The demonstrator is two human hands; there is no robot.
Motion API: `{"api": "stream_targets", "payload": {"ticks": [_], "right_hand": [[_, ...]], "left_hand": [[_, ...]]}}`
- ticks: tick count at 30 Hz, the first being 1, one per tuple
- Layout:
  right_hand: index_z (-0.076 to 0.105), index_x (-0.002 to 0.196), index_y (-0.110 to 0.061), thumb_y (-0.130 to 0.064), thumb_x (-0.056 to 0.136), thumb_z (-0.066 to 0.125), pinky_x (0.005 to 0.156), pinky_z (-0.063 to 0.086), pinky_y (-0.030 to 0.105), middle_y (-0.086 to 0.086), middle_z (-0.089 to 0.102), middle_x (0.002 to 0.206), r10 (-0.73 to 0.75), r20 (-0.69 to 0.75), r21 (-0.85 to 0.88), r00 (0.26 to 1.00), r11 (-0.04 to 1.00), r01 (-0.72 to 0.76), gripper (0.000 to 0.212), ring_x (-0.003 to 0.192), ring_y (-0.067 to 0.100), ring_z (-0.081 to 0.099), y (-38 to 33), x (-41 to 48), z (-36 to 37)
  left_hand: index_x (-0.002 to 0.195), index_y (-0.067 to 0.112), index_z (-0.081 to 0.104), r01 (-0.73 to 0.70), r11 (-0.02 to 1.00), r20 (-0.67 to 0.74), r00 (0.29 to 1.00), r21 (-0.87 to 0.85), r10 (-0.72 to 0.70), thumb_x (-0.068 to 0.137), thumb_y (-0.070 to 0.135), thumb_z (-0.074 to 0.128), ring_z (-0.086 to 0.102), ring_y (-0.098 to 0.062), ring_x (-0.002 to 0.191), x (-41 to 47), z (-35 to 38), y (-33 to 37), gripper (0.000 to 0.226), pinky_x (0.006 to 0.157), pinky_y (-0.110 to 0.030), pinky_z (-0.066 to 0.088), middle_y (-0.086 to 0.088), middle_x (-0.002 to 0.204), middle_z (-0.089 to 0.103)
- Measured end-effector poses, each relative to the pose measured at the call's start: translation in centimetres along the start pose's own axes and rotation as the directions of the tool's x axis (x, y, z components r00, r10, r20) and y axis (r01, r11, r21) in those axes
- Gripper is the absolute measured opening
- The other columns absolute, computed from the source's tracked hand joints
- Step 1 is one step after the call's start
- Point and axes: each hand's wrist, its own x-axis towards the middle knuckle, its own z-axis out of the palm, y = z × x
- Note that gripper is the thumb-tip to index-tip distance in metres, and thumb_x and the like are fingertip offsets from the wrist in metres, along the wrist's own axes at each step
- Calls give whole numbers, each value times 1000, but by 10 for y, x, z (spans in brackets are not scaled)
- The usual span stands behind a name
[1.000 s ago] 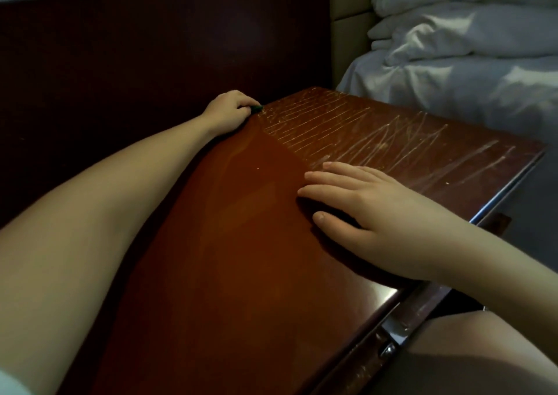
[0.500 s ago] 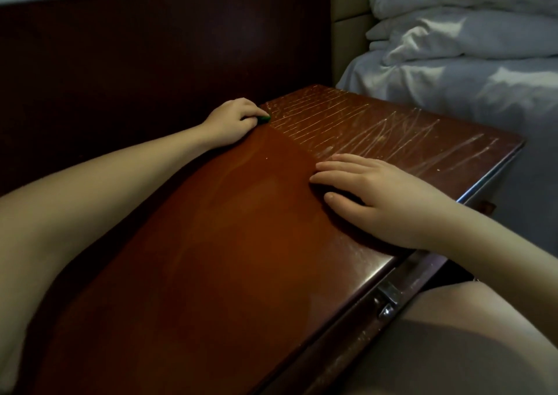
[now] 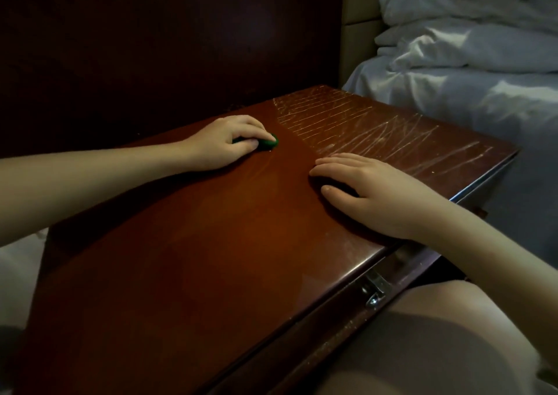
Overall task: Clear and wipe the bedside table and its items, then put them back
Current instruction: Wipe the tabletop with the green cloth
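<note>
**Green pad down on the table top**

Pressed onto the bedside table (image 3: 211,258), towards the back and left of middle: a small green pad (image 3: 269,142), mostly hidden under the left hand (image 3: 226,143). Gripped with fingers curled close together over it, thumb tucked alongside. Laid flat just to the right: the right hand (image 3: 374,192), fingers straight and slightly spread, holding nothing. Scratched with pale lines across the far right part of the top. Beyond that edge, white bedding (image 3: 459,92). Below the front edge, a metal latch (image 3: 374,292).
</note>
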Motion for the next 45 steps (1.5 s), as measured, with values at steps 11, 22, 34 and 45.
{"api": "stream_targets", "payload": {"ticks": [11, 22, 34, 45], "right_hand": [[36, 143, -30, -36, 99, 34, 112, 10, 21, -11, 31, 150, -1, -9, 12, 1000, 1000, 1, 44, 140, 4, 17, 2, 0, 0], [37, 142, -28, -38, 97, 33, 108, 11, 16, -11, 34, 148, -8, -19, 15, 1000, 1000, 9, 46, 138, 3, 22, 4, 2, 1], [35, 143, -31, -38, 97, 31, 104, 4, 11, -15, 32, 149, -11, -31, -3, 999, 1000, 10, 46, 137, -1, 20, 6, -1, 2], [38, 142, -28, -37, 97, 33, 106, 11, 15, -11, 35, 148, -29, -49, -5, 998, 1000, 29, 46, 137, 3, 24, 5, 0, 2]], "left_hand": [[123, 17, 62, 300, 946, -130, 950, 124, -284, 98, 13, 41, 46, -23, 124, 81, 1, -36, 33, 99, -30, 37, -6, 133, 52], [123, 22, 63, 377, 923, -152, 919, 79, -363, 97, 13, 38, 53, -24, 117, 123, 8, -48, 36, 94, -33, 44, -6, 135, 54], [123, 23, 62, 362, 930, -136, 927, 67, -351, 96, 12, 39, 45, -25, 127, 139, 11, -53, 37, 104, -37, 39, -5, 138, 51], [122, 21, 63, 303, 949, -124, 949, 86, -291, 97, 12, 40, 47, -21, 125, 122, 10, -40, 35, 101, -33, 38, -2, 135, 54]]}}
